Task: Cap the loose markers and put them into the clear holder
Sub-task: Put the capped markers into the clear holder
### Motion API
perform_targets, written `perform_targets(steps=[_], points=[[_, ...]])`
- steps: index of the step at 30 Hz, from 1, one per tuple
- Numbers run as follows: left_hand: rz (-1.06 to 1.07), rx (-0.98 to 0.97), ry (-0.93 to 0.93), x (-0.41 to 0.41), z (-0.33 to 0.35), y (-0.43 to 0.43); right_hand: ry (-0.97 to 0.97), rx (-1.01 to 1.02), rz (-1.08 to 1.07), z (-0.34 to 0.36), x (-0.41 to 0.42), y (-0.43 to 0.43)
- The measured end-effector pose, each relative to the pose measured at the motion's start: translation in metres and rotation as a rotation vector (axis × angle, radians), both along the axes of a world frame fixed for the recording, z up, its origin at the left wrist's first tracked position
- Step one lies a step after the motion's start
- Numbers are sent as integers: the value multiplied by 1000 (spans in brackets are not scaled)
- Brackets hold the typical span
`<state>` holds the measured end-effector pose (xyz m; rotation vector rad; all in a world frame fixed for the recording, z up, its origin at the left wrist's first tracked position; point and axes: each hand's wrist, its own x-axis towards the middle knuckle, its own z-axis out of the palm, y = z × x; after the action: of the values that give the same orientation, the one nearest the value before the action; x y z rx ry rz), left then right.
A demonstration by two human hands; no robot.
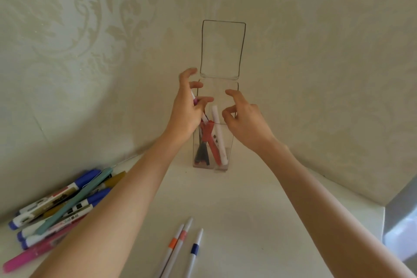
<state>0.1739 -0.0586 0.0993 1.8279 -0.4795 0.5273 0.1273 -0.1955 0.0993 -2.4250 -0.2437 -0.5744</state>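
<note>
on the white table, set into a corner of patterned wallpaper, i see the clear holder standing upright near the back wall. its hinged lid is flipped up and stands above the opening. inside the holder i can make out a red marker, a white marker leaning beside it, and some dark items lower down that i cannot identify.

at the far left of the table lies a loose pile of markers: several white ones with blue caps, a teal one across the top, a mustard one, and a pink one at the near edge. close to the bottom edge of the view lie three thin pens, two with orange bands and one with a blue band, well apart from the holder.

i have both arms reaching forward. my left hand is at the left edge of the holder's opening, with thumb and fingers pinched on a thin white marker that has a pink band; its lower end points down into the holder. my right hand is at the right edge of the opening, fingers curled and moderately spread, holding nothing that i can see. i cannot tell whether it touches the rim.
</note>
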Motion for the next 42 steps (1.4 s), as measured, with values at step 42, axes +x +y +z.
perform_targets(steps=[42], points=[[-99,479,465,-104,-41,50,345,187,-26,-39,-75,33]])
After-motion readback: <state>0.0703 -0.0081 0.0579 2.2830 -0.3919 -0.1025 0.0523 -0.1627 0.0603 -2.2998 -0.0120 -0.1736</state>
